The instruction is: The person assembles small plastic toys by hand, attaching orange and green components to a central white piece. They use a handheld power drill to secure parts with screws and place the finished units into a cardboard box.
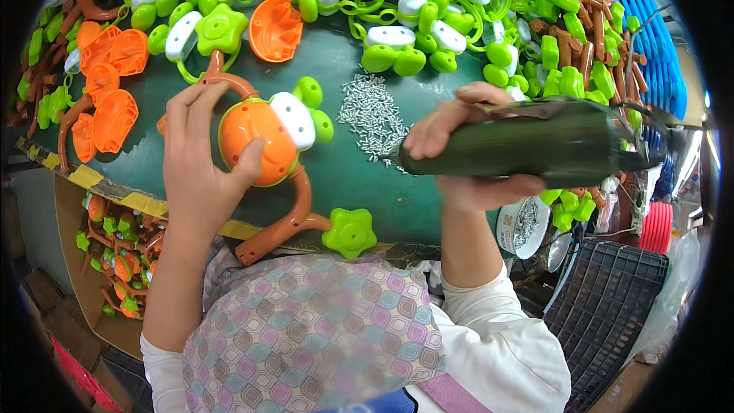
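My left hand (200,157) grips a plastic toy part, with its thumb on the round orange body (260,141) and its fingers by the brown branch-shaped arm. White and green pieces (294,121) join the orange body on its right. Brown branches (302,199) run from it to a green star-shaped knob (350,232) near the table's front edge and another green star-shaped knob (222,29) at the far end. Wrapped round a dark green electric screwdriver (527,141) is my right hand (451,138). The tool lies level, its front end by a pile of small silver screws (372,115).
Loose orange shells (115,118) lie on the left of the green table (413,206). Green and white parts (413,30) heap at the back. A white tub of screws (524,227) stands at the right edge. Below left is a cardboard box (99,321) holding similar toys; a black crate (612,313) stands right.
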The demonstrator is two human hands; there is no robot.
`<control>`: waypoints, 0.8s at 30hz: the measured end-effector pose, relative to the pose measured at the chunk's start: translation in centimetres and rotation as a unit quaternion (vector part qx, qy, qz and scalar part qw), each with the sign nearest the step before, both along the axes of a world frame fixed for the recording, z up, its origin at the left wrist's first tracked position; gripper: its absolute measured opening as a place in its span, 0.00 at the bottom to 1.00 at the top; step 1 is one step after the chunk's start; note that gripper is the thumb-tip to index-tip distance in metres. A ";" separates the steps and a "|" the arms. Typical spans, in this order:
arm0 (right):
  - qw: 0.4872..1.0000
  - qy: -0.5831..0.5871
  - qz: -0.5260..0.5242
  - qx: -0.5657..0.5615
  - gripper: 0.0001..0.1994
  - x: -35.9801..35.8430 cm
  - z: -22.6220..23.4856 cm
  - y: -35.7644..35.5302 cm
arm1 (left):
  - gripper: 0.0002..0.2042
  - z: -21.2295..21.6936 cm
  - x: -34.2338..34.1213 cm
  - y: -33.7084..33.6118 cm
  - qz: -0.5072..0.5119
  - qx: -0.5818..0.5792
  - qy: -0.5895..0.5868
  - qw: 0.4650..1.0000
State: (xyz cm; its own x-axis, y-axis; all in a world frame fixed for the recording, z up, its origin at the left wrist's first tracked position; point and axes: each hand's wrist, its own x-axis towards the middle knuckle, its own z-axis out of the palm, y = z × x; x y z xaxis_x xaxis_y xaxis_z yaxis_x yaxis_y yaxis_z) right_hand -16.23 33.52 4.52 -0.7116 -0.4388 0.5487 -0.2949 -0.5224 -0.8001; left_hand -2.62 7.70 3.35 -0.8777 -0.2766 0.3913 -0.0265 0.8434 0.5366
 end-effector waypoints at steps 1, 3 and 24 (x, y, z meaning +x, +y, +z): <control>0.999 -0.028 -0.022 0.018 0.58 0.5 -0.8 0.2 | 0.25 0.5 -0.2 0.5 -0.039 0.022 0.035 0.998; 0.995 -0.070 -0.068 0.026 0.57 1.1 -2.1 -0.2 | 0.23 -0.1 -0.1 1.7 -0.099 -0.036 -0.004 0.994; 0.984 -0.034 0.085 -0.152 0.55 1.3 3.7 -5.2 | 0.09 1.4 -1.3 2.4 -0.160 0.081 0.004 0.984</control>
State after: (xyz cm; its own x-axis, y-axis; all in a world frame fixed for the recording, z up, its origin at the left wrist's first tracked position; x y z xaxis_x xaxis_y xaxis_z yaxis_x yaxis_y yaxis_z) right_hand -14.90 28.30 8.22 -0.6813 -0.3768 0.6276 -0.1344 -0.7784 -0.6133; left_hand -3.87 10.12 4.74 -0.9273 -0.0457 0.3715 0.2309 0.7113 0.6639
